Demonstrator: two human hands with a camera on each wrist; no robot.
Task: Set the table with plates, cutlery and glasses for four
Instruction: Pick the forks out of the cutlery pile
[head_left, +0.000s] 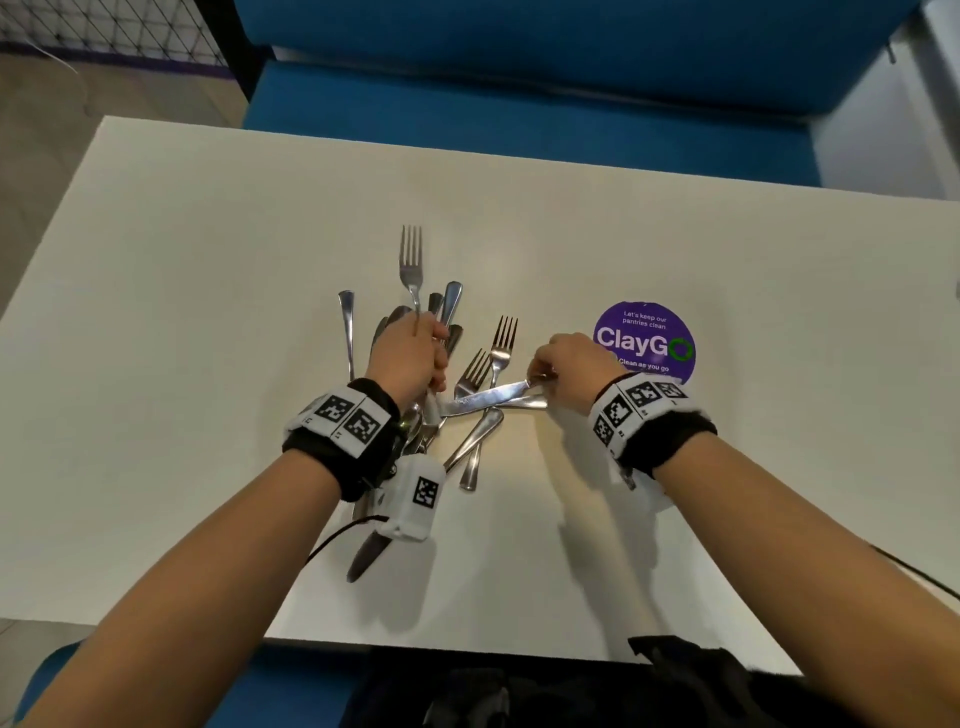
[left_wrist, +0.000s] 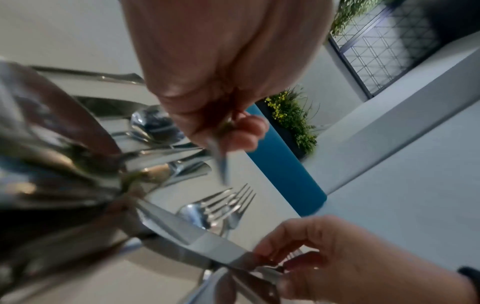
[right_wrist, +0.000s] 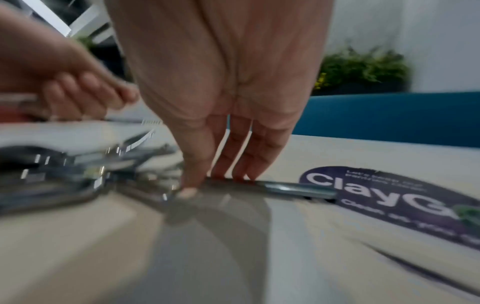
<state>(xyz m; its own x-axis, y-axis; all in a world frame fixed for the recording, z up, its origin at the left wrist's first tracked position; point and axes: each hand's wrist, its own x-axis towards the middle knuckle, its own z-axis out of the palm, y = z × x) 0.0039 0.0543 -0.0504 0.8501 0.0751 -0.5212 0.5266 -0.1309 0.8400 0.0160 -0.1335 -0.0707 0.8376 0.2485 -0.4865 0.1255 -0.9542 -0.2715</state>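
Observation:
A heap of steel cutlery (head_left: 441, 332) lies mid-table on the white table (head_left: 208, 312). My left hand (head_left: 410, 353) grips a fork (head_left: 411, 254) by its stem, tines pointing away; the left wrist view shows the stem (left_wrist: 221, 164) coming out of the fist (left_wrist: 233, 127). More spoons and a knife run under that wrist; whether they are held too is unclear. My right hand (head_left: 545, 374) pinches a table knife (head_left: 483, 397) at the blade's base, thumb and fingers on it (right_wrist: 207, 185), its handle (right_wrist: 298, 190) lying on the table. Two forks (head_left: 503, 338) lie crossed under the knife.
A round purple ClayGo sticker (head_left: 644, 340) is stuck to the table just right of my right hand. A blue bench (head_left: 519, 104) runs along the far edge. Bare tabletop stretches to the left and right of the heap.

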